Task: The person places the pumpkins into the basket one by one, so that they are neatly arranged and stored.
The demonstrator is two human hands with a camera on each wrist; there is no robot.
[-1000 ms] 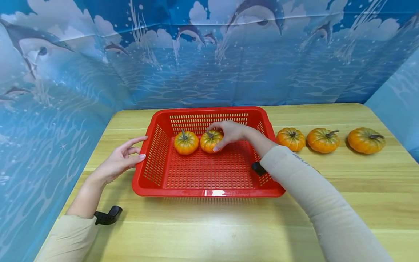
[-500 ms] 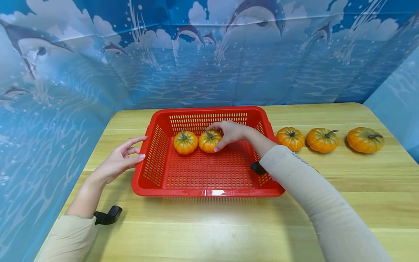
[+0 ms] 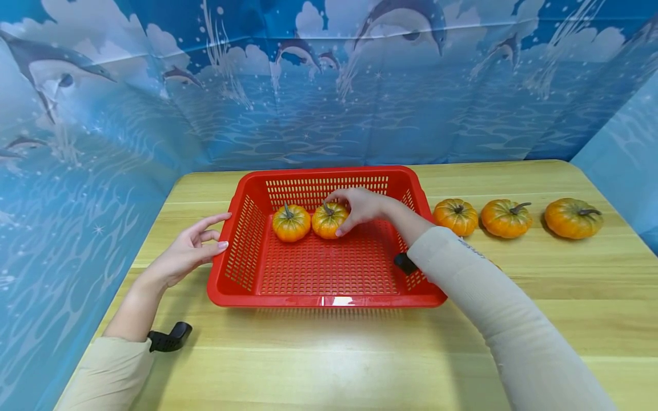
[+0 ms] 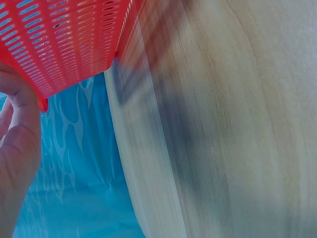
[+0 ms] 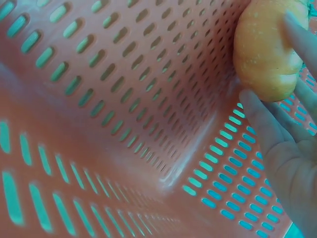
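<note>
A red plastic basket (image 3: 329, 301) with slotted walls stands on the wooden table. In it, near the back wall, sit two small orange pumpkins side by side. My right hand (image 3: 364, 206) reaches over the basket's right side and holds the right pumpkin (image 3: 325, 224) between thumb and fingers; the right wrist view shows this pumpkin (image 5: 267, 49) near the basket wall. The left pumpkin (image 3: 291, 225) sits beside it, stem up. On the basket's outer left side, my left hand (image 3: 187, 251) touches the rim with index finger and thumb; its other fingers are partly hidden.
Three more pumpkins stand in a row right of the basket: one near its wall (image 3: 456, 217), a middle one (image 3: 506, 219) and a far-right one (image 3: 573, 218). An orange bit shows behind the right sleeve (image 3: 478, 285). A dolphin-printed curtain (image 3: 329, 114) hangs behind the table (image 3: 329, 359).
</note>
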